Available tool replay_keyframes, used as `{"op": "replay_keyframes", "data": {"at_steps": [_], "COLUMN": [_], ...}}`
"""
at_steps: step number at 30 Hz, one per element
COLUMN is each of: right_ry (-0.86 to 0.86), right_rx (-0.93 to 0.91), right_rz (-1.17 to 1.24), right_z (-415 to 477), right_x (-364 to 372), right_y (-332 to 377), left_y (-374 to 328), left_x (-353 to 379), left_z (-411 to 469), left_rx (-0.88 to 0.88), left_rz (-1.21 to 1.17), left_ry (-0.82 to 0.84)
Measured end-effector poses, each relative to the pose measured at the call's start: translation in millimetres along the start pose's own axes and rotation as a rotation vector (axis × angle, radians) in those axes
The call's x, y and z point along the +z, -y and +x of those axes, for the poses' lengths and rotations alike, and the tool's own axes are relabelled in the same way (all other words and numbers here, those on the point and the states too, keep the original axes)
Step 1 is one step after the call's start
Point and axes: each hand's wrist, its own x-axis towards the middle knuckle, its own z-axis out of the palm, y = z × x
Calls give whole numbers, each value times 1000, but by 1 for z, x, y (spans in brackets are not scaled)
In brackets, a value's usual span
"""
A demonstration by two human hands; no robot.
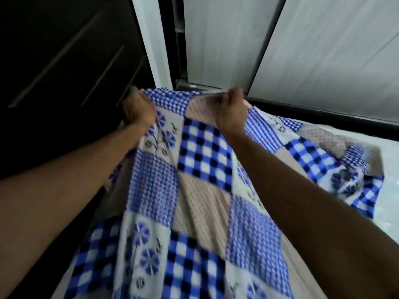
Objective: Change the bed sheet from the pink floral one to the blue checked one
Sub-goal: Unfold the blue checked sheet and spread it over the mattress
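The blue checked sheet (200, 160), a patchwork of blue checks, blue flowers and beige squares, is stretched out in front of me. My left hand (138, 108) grips its far edge on the left, fingers curled round the cloth. My right hand (232, 108) grips the same edge further right in a fist. The sheet hangs between my arms and trails down to the right onto the pale mattress (388, 190). No pink floral sheet is in view.
A dark wardrobe (64, 61) with long handles stands close on the left. Ahead are a white frame post (151, 39) and grey-white panels (323, 50) above a dark ledge (323, 114) along the bed's far side.
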Motion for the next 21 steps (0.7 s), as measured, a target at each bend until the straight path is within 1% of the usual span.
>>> {"op": "replay_keyframes", "data": {"at_steps": [1,2,3,4,5,6,7,9,10,12,13,14,16,17,18,19,20,21], "right_ry": [113,268,378,427,456,484,463,361,316,218,141,59,-77,-130,-183,-234,-267,-269], "right_rx": [-7,-11,-64,-163,-218,-222,-193,-186,-147,-109,-104,-135,-232,-233,-201,-117,12,188], "right_rz": [111,199,225,156,75,5,-25,-45,-27,22,22,7,-87,-154,-238,-318,-374,-390], "right_z": [13,21,29,30,25,16,1,-36,-56,-99,-118,-136,-167,-180,-195,-209,-222,-235], "right_x": [6,11,15,16,15,12,7,-5,-13,-39,-56,-74,-115,-138,-161,-183,-203,-222], "right_y": [9,14,11,5,-5,-16,-26,-52,-67,-93,-105,-120,-146,-163,-181,-200,-218,-234], "left_y": [-7,-9,-6,1,8,15,23,35,43,55,60,64,69,71,74,75,76,73], "left_x": [-6,-7,-5,2,9,15,21,28,29,25,24,21,13,10,8,5,3,1], "left_z": [14,27,35,39,34,21,1,-51,-80,-143,-173,-201,-255,-281,-306,-329,-351,-374], "left_rx": [1,-5,-26,-46,-39,8,86,257,302,383,421,447,454,462,473,481,484,480], "left_rz": [14,21,24,32,65,111,143,161,150,94,51,26,22,22,30,42,43,26], "left_ry": [-22,-1,52,134,222,293,331,338,331,288,265,246,256,270,292,326,369,411]}}
